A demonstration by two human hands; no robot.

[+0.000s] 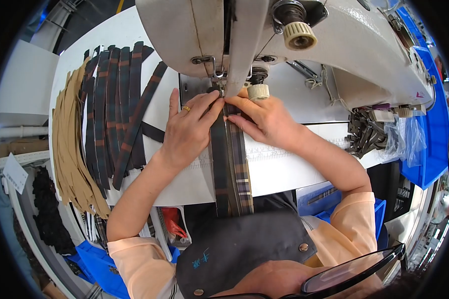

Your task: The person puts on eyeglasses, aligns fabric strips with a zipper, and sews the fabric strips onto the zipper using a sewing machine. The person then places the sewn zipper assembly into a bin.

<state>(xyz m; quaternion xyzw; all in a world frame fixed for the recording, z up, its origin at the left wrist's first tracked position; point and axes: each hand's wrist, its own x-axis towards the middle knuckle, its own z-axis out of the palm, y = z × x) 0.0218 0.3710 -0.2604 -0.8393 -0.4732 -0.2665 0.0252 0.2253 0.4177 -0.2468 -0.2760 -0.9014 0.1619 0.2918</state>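
Note:
A long zipper point(227, 149) with plaid fabric strips point(242, 174) along its sides runs from my lap up to the sewing machine's presser foot point(222, 89). My left hand point(188, 127) lies on the left side of the zipper, its fingertips closed on it close to the foot. The outer finger of that hand, beside a ringed one, sticks up apart. From the right, my right hand point(267, 119) pinches the zipper's edge between thumb and fingers, just in front of the foot. The fingertips of both hands nearly meet over the zipper teeth. The needle's tip is hard to make out.
Plaid strips point(119, 114) and tan strips point(70, 134) lie in piles on the left of the white table point(274, 172). The sewing machine's head point(184, 35) overhangs the hands. Dark small parts point(364, 132), a plastic bag point(404, 139) and a blue bin point(429, 164) are at right.

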